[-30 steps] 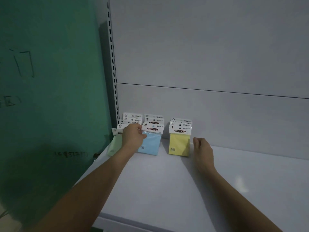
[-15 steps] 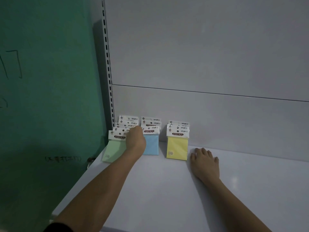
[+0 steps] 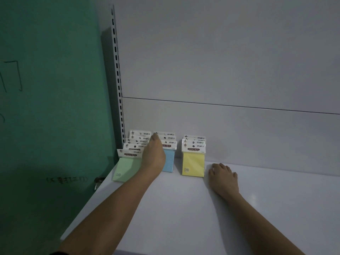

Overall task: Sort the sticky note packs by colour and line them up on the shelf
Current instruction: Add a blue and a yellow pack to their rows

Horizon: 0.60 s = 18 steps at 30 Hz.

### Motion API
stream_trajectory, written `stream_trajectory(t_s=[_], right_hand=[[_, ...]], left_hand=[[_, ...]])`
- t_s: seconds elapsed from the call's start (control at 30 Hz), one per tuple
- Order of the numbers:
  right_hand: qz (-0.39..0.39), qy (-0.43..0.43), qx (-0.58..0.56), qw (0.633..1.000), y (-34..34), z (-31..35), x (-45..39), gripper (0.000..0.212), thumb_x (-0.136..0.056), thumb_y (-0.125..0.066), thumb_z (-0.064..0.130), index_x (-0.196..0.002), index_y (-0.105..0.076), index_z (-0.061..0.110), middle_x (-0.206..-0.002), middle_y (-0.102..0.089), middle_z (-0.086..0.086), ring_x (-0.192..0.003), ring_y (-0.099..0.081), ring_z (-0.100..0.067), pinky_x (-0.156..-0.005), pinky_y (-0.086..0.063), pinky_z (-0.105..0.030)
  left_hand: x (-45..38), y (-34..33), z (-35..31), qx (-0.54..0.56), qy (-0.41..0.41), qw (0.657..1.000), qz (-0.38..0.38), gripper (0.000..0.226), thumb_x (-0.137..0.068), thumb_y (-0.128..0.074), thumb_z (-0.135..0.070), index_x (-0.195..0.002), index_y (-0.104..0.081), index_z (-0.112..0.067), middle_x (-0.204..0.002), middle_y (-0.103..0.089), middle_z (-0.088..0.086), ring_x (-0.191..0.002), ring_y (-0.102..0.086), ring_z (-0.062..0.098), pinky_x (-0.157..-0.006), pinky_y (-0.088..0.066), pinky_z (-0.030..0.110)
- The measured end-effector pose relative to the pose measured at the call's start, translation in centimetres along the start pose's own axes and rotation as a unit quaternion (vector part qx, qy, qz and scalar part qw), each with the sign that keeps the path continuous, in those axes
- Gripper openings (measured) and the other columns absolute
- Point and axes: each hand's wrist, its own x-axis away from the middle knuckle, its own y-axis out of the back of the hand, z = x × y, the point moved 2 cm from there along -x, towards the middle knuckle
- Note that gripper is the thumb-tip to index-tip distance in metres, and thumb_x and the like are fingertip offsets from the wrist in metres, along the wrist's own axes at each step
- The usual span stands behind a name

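On the white shelf (image 3: 184, 208), your left hand (image 3: 153, 156) reaches with straight fingers between the green packs (image 3: 127, 168) and blue packs (image 3: 168, 161); right of the yellow packs (image 3: 193, 165), your right hand (image 3: 223, 178) rests flat.

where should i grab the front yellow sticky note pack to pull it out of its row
Pinch the front yellow sticky note pack by its white header card at the top, coming from above and in front. It leans back on the packs behind, so its back is blocked; the header stands free. The right hand, flat on the shelf beside it, seems nearest.
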Motion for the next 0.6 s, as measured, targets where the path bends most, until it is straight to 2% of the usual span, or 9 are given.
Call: stream_trajectory(t_s=[0.1, 0.17, 0.3, 0.37, 0.5, 0.6], right_hand=[[0.02, -0.027, -0.104, 0.994, 1.1, -0.4, 0.2, 0.04, -0.097, -0.036, 0.023, -0.134, -0.051, 0.016, -0.139, -0.053, -0.006, -0.127, -0.048, -0.025, -0.105, -0.034, -0.04], [0.021, -0.038, -0.15, 0.988, 2.3, -0.3, 0.6, 0.041, -0.098, -0.041, 0.023, -0.137, -0.048, 0.014, -0.141, -0.052, -0.009, -0.127, -0.049, -0.028, -0.103, -0.037, -0.036], [0.011, -0.045, -0.159, 0.986, 4.8, 0.3, 2.4, 0.04, -0.099, -0.043, 0.027, -0.136, -0.05, 0.015, -0.139, -0.054, -0.009, -0.122, -0.053, -0.027, -0.1, -0.038, -0.033], [0.012, -0.038, -0.152, 0.988, 6.1, 0.5, 3.9, 0.039, -0.1, -0.041, 0.032, -0.135, -0.051, 0.018, -0.137, -0.056, -0.006, -0.119, -0.055, -0.024, -0.099, -0.039, -0.032], [0.017, -0.021, -0.106, 0.994, 8.6, 0.2, 7.4, 0.042, -0.1, -0.038, 0.039, -0.134, -0.052, 0.021, -0.137, -0.056, -0.002, -0.122, -0.053, -0.021, -0.102, -0.041, -0.035], [0.02, -0.027, -0.085, 0.996, 10.2, -1.0, 9.8, 0.043, -0.099, -0.036, 0.043, -0.135, -0.051, 0.024, -0.139, -0.054, 0.0, -0.125, -0.05, -0.021, -0.104, -0.04, -0.039]], left_hand=[[1.0, 1.5, -1.2, 0.031, -0.07, 0.997, 0.018, 0.046, -0.092, -0.049, -0.004, -0.137, -0.037, -0.006, -0.132, -0.052, 0.011, -0.112, -0.055, 0.031, -0.088, -0.045, 0.039], [2.0, 2.2, -1.8, 0.038, -0.103, 0.993, 0.048, 0.044, -0.094, -0.049, -0.017, -0.137, -0.041, -0.011, -0.136, -0.053, 0.006, -0.122, -0.051, 0.026, -0.098, -0.04, 0.038], [4.7, 2.5, -2.5, 0.012, -0.142, 0.983, 0.117, 0.035, -0.092, -0.048, -0.039, -0.119, -0.054, -0.019, -0.123, -0.06, 0.002, -0.116, -0.053, 0.023, -0.086, -0.045, 0.037], [5.9, 1.9, -2.8, -0.007, -0.158, 0.975, 0.158, 0.037, -0.091, -0.045, -0.047, -0.113, -0.055, -0.018, -0.119, -0.06, 0.002, -0.115, -0.053, 0.025, -0.086, -0.047, 0.04], [8.0, 0.6, -4.4, 0.002, -0.166, 0.965, 0.204, 0.052, -0.093, -0.038, -0.054, -0.133, -0.051, -0.023, -0.135, -0.055, 0.0, -0.123, -0.049, 0.026, -0.092, -0.041, 0.041], [9.9, 0.0, -6.7, 0.019, -0.172, 0.959, 0.225, 0.057, -0.092, -0.035, -0.059, -0.138, -0.046, -0.026, -0.142, -0.049, -0.001, -0.129, -0.044, 0.024, -0.099, -0.037, 0.039]])
